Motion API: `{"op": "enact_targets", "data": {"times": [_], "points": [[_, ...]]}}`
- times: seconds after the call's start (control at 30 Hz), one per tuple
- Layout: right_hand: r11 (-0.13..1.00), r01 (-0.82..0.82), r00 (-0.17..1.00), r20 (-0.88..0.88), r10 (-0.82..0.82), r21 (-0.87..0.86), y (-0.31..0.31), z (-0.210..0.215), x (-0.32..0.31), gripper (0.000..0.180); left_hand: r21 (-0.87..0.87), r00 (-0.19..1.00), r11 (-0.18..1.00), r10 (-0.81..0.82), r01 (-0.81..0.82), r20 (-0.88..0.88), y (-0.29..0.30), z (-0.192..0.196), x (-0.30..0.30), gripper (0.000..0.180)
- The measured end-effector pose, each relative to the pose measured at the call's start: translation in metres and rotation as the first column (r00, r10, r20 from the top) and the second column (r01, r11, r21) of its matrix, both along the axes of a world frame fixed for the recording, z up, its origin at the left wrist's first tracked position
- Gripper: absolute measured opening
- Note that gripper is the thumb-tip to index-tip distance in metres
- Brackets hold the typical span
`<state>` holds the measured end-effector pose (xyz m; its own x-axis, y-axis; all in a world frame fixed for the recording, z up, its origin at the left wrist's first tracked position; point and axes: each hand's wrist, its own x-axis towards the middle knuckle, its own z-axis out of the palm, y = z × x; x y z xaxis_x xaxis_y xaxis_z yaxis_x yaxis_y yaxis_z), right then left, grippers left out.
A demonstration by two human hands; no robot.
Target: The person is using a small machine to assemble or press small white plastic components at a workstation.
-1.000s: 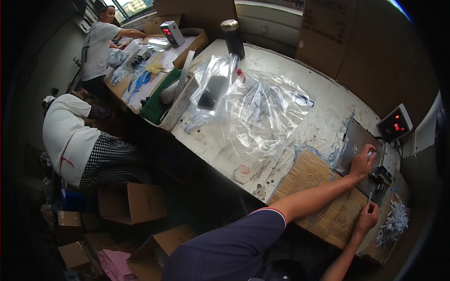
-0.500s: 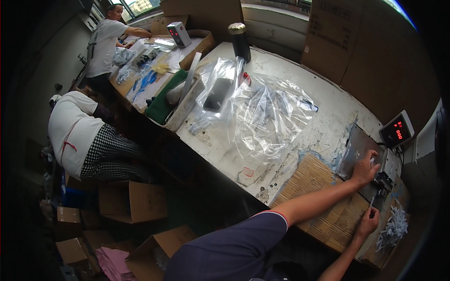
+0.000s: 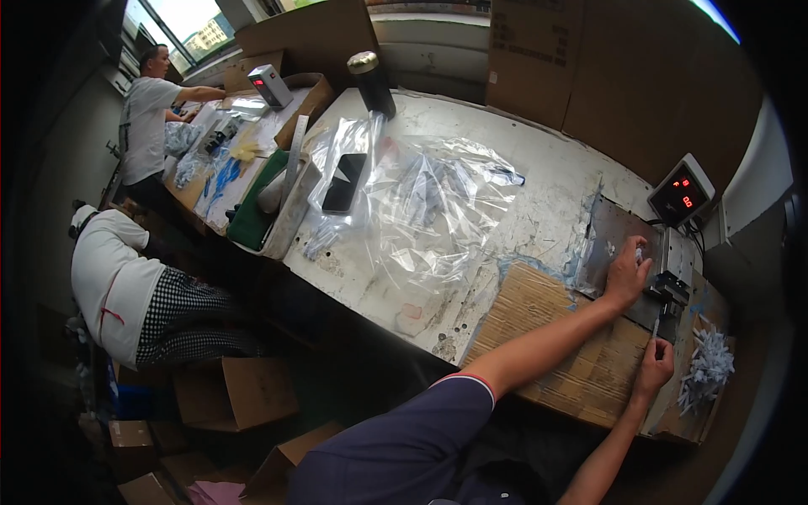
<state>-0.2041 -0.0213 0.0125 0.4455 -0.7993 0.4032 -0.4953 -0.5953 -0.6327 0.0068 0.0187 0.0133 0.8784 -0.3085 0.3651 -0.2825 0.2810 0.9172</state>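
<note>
My left hand rests over a metal plate beside a small bench machine. Its fingers are curled, and a bit of something whitish, too small to name, shows at the fingertips. Close to my body, my right hand pinches a thin pale strip, whose far end points up at the machine's near end. A pile of similar white strips lies to the right of that hand.
Behind the machine stands a display with red digits. Corrugated cardboard covers the bench's near edge. Further left lie clear plastic bags, a phone, a black flask and a tool bin. Two people work at far left, near open cartons.
My view has turned, so the bench sits further left in it. Both hands keep their places at the machine. The red digits on the display have changed.
</note>
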Motion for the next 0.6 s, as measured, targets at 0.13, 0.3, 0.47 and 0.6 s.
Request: {"op": "enact_targets", "data": {"times": [0.13,0.3,0.47,0.6], "points": [[0.997,0.041,0.999,0.029,-0.039,-0.069,-0.003,0.001,0.0,0.006,0.092,1.0,0.996,-0.009,0.011,-0.026,-0.007,0.002,0.0,0.038],[0.999,0.023,0.996,0.082,-0.02,-0.039,0.012,0.021,0.027,0.007,0.091,0.995,0.993,0.085,-0.079,-0.058,0.019,0.024,0.015,0.032],[0.996,0.076,0.995,0.07,-0.073,-0.044,0.009,0.023,0.006,0.008,0.089,0.991,0.995,0.052,-0.041,-0.124,0.013,0.026,-0.003,0.032],[0.996,0.069,0.994,0.083,-0.064,-0.056,0.011,0.02,0.005,0.009,0.056,0.995,0.994,0.092,-0.09,-0.034,0.014,0.016,0.001,0.029]]}}
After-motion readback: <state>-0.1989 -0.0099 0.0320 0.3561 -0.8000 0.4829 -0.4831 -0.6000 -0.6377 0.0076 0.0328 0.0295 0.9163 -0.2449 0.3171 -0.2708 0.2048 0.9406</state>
